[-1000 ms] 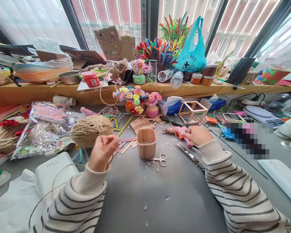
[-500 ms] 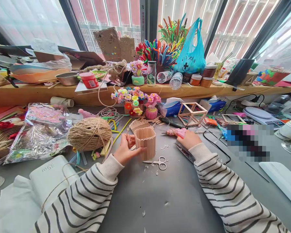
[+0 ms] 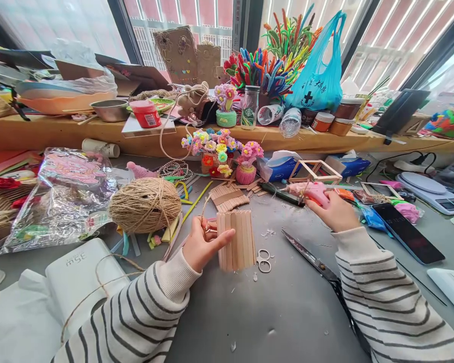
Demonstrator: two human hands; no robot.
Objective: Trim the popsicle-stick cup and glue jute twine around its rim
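Note:
My left hand is closed on a small box made of wooden craft sticks, its thumb across the near wall. A strand of twine rises between the same fingers and runs from the direction of the big twine ball. The box is tilted so that its side faces me and its opening is hidden. On the right, my right hand is wrapped around a pink hot glue gun, nozzle pointing left. Small scissors lie partly behind the box.
Large black scissors lie beside my right forearm. Loose craft sticks and a wooden frame are further back. A phone rests at right, a white power bank at left. Glue scraps dot the grey table.
The glue gun has been lifted off the table by my right hand. My left hand has tipped the stick box, so its opening no longer shows. The view has shifted a little.

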